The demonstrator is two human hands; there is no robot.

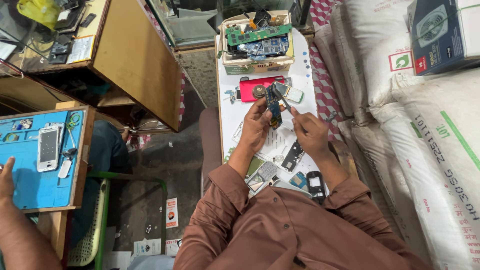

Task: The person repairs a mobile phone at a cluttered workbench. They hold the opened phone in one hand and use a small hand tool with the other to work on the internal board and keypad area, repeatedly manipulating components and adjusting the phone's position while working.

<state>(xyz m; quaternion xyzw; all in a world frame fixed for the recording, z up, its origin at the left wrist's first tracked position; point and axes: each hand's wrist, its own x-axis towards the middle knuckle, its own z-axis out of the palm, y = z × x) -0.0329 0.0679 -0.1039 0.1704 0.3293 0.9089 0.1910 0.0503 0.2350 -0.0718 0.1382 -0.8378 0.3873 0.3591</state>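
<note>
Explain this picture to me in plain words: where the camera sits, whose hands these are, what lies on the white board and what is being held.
The one picture comes from a camera worn on a person's head, looking down at their own hands and brown sleeves. There is no machine here. The left hand holds a narrow blue circuit board upright. The right hand holds a thin dark tool against it. Both work over a white board that carries a red phone shell, a loose keypad, a black phone frame and a cardboard box of circuit boards. White sacks are stacked to the right. At the left, another person's hand rests by a blue mat with a white phone.
</note>
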